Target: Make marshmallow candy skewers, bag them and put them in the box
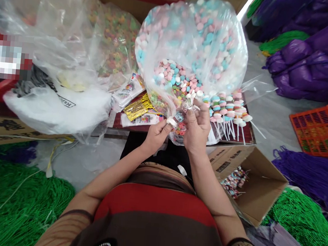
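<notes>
Near the table's front edge, my left hand (pixel 157 135) pinches a small white piece (pixel 171 121) between thumb and fingers. Just right of it, my right hand (pixel 197 128) is closed on crinkled clear plastic (pixel 188 106). Behind both hands lies a big clear bag of pink, blue and white candies (pixel 185 77). Green, orange and red rings (pixel 181 129) show beneath and between the hands. Right of my right hand lie candy skewers (pixel 230 107) with white sticks. Gold twist ties (pixel 138 107) rest on printed packets (pixel 148 119) to the left.
A clear bag of ring candies (pixel 119 44) and a white plastic bag (pixel 56 109) stand at the left. An open carton (pixel 262 185) holding skewers is below the table's right end. An orange crate (pixel 318 130) and green cords (pixel 301 219) lie at the right.
</notes>
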